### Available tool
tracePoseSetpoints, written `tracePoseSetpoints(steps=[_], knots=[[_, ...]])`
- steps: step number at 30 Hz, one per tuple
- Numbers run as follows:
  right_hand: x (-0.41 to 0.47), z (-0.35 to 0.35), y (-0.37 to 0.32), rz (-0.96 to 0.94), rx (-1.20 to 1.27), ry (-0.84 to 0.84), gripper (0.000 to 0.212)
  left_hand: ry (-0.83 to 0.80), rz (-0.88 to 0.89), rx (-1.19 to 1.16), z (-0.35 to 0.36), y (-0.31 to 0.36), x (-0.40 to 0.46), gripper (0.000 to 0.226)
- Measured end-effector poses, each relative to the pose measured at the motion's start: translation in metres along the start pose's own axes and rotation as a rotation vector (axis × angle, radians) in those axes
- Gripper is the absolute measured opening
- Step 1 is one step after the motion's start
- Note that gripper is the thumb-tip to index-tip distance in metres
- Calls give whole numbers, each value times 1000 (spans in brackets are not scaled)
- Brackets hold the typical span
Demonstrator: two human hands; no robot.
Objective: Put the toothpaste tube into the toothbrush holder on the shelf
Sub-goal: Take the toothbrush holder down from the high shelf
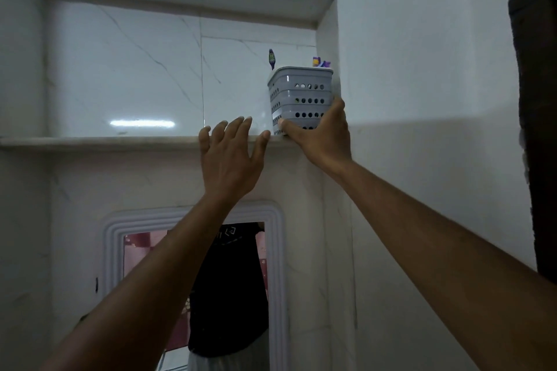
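Note:
A grey perforated toothbrush holder (301, 96) stands at the right end of the marble shelf (99, 140), against the niche's side wall. My right hand (322, 132) grips its lower part, thumb on the front and fingers around the right side. A dark toothbrush head (272, 58) sticks up from its left side. A purple and yellow toothpaste tube end (319, 62) pokes out at the back right. My left hand (232, 153) is raised just left of the holder, fingers spread, holding nothing, its fingertips at the shelf edge.
The shelf is a recessed niche with glossy marble tiles behind. Below it hangs a white-framed mirror (278, 250) that reflects a person in a dark shirt. A dark object (539, 129) runs along the right edge of the view.

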State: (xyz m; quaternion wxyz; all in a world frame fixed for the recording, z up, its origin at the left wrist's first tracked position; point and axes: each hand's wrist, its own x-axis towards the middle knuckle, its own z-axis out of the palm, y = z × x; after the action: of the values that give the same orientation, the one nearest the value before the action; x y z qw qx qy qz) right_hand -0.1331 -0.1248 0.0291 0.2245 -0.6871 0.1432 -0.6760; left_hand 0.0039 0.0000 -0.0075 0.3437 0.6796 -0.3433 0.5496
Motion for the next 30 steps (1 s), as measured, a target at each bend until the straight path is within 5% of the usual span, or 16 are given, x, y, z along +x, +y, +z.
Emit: tracePoseSetpoints(steps=[6, 12, 19, 30], knots=[[-19, -42, -15, -32, 128, 61, 145, -20, -50, -195, -26, 7, -12, 56], [-66, -87, -18, -68, 190, 34, 131, -95, -75, -280, -68, 25, -54, 54], [-170, -122, 28, 75, 170, -150, 127, -335, -200, -361, -105, 33, -168, 63], [-374, -157, 96, 437, 15, -494, 120, -661, -490, -274, -158, 23, -403, 49]])
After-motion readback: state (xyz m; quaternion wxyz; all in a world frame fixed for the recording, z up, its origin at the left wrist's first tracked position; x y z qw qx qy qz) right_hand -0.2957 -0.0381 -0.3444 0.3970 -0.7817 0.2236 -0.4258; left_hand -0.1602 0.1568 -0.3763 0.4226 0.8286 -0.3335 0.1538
